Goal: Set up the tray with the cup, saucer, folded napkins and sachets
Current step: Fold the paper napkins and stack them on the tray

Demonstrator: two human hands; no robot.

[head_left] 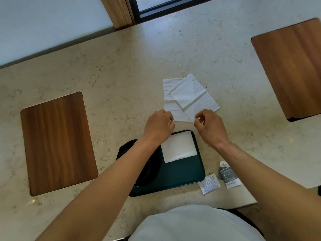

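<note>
Right, both hands are out past the tray (184, 178) at twelve o'clock, working the loose napkins (191, 96) on the desk (121, 75). The left hand (159, 126) has its fingers curled shut at the near corner of the lower sheet, though whether they truly pinch it I cannot tell; the right hand (207, 124) nips the near corner of the upper sheet between thumb and forefinger, likely to lift it for a fold. Those sheets are thin white tissue, creased, overlapping at an angle, one already opened out. A folded napkin (178, 146) sits square in the tray's far right corner, leaving the near part bare, probably for more. At the tray's nine o'clock lies a dark round saucer (152, 171), half under the left forearm; a cup I cannot make out. Two sachets (220, 180) wait off the tray at four o'clock, within easy reach of the right hand.
</note>
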